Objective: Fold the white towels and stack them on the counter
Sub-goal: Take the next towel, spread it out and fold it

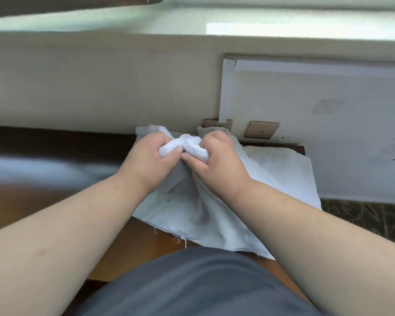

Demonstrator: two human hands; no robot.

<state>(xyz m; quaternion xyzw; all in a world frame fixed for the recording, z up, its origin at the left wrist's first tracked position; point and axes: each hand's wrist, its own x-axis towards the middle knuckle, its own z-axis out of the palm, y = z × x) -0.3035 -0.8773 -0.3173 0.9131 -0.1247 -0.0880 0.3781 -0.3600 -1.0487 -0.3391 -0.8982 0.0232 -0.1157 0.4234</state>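
Hands: left hand (147,153) and right hand (217,156) close together, both gripping a bunched white towel (187,147).
Towel: held just above a flat white cloth (214,215) lying on the wooden bench (128,252).
Progress: early by the look of it; nothing folded, no stack visible.

Both hands (146,156) (217,156) sit close together mid-counter, gripping the white towel (192,213), so no gap btwn them. Left side of the wooden counter (43,197) is bare, lots of room there. Wall (100,87) blocks the far side, just behind the knuckles. A white board (317,124) leans on the right, near the towel's edge, w/ a wall switch (261,130) beside it. Person's gray shirt (192,283) fills the near side.
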